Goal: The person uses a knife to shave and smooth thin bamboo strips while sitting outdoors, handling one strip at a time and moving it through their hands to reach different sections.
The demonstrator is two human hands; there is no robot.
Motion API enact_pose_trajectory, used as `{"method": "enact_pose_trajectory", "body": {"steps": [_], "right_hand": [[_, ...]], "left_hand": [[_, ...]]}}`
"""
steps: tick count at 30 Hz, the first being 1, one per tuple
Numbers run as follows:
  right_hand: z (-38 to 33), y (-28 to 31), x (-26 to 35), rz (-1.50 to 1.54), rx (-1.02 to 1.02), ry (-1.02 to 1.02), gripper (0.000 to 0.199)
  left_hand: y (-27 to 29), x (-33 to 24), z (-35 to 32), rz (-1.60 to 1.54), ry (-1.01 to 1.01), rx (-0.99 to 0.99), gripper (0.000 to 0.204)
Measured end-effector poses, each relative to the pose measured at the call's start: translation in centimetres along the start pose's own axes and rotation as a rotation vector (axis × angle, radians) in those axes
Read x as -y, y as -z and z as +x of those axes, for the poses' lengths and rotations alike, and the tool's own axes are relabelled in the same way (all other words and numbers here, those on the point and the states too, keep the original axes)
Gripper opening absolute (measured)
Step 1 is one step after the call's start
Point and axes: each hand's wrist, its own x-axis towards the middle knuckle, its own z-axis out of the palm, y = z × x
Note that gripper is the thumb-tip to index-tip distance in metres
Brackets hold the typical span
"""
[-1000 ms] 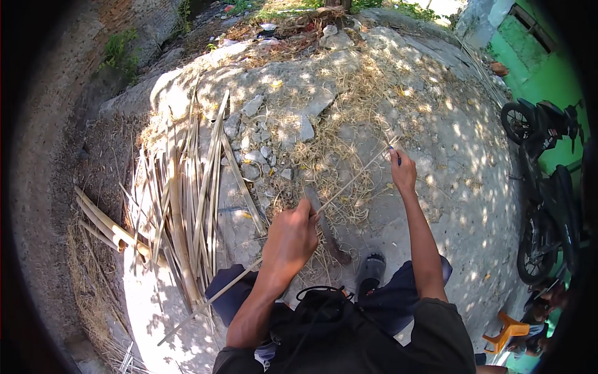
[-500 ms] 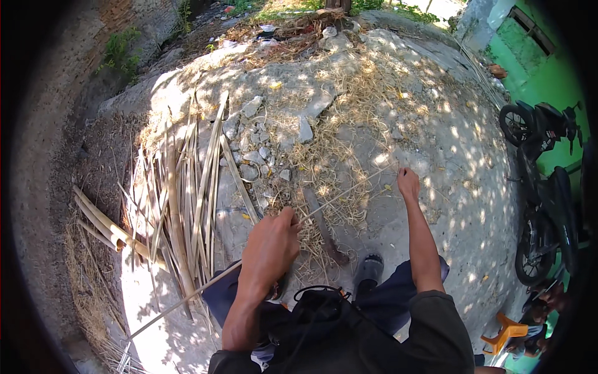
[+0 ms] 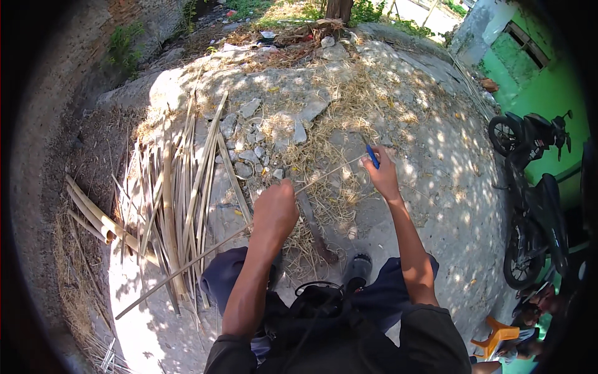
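Note:
My left hand (image 3: pixel 276 209) is closed round a long thin bamboo strip (image 3: pixel 187 268), which slants from the lower left up to the right. The strip's far end reaches my right hand (image 3: pixel 383 174). In that hand is a blue-handled knife (image 3: pixel 372 157), its narrow dark blade angled up and away beside the strip's end. Whether the right fingers also pinch the strip is hard to make out. Below and between my hands, a long, dark machete-like tool (image 3: pixel 316 234) lies on the ground among pale curled shavings (image 3: pixel 302 249).
A pile of split bamboo strips (image 3: pixel 177 212) lies at left, beside thicker bamboo pieces (image 3: pixel 93 212). Broken stones (image 3: pixel 249 156) are scattered ahead. On the right stand motorcycles (image 3: pixel 529 230) by a green wall (image 3: pixel 548 93), with an orange plastic chair (image 3: pixel 495 336) and people nearby. My shoe (image 3: pixel 357 271) is close to the tool.
My right hand has moved left and slightly up, nearer my left hand, and the blue-handled knife now shows in it. My left hand has risen a little, still gripping the strip.

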Motion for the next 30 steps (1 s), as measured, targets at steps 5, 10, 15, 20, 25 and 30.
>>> {"method": "enact_pose_trajectory", "body": {"steps": [5,10,15,20,25,30], "right_hand": [[-1.4,1.1,3.9,-0.137,0.198,0.157,0.031],[-2.8,3.5,5.2,-0.369,0.074,0.251,0.034],[-3.6,5.7,6.7,-0.449,-0.020,0.271,0.032],[-3.8,6.9,9.4,-0.530,-0.079,0.264,0.033],[-3.3,6.5,10.0,-0.518,-0.131,0.345,0.034],[-2.4,5.4,10.8,-0.534,-0.093,0.275,0.038]], "left_hand": [[-1.0,-2.0,0.8,-0.090,-0.032,0.004,0.019],[0.7,-4.4,0.2,-0.157,-0.073,0.061,0.018],[0.8,-4.0,-0.3,-0.306,-0.178,-0.017,0.021],[1.7,-3.8,-0.1,-0.285,-0.190,-0.028,0.021],[5.1,-3.0,-0.1,-0.276,-0.187,0.096,0.027],[6.6,-2.5,0.3,-0.273,-0.118,0.125,0.029]]}}
